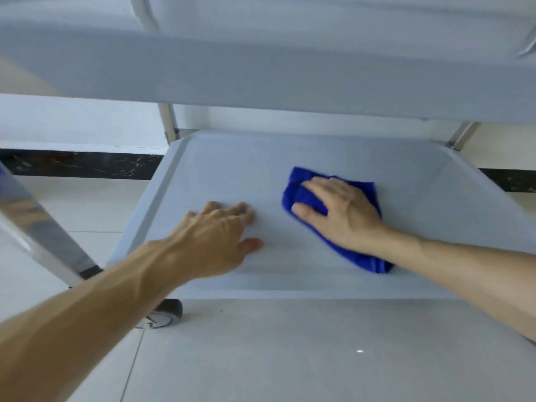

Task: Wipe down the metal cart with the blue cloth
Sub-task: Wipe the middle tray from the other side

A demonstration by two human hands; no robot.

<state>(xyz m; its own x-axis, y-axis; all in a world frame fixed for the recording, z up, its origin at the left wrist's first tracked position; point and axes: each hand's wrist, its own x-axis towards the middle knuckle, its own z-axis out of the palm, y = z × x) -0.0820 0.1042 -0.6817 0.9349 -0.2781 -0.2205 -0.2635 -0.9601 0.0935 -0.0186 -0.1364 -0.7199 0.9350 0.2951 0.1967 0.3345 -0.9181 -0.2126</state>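
The metal cart's lower shelf (220, 166) is a pale grey tray with a raised rim, seen from above and in front. A folded blue cloth (301, 195) lies on its right half. My right hand (342, 213) presses flat on the cloth, fingers spread over it and thumb curled against its near edge. My left hand (217, 233) rests palm down on the bare shelf to the left of the cloth, fingers together, holding nothing. The two hands are a short gap apart.
The cart's upper shelf (261, 71) overhangs close above the lower one. Shiny metal legs stand at the near left (37, 227), far left (169, 120) and far right (461, 137). A grey castor (165, 313) sits on the pale tiled floor. A dark skirting band runs along the wall.
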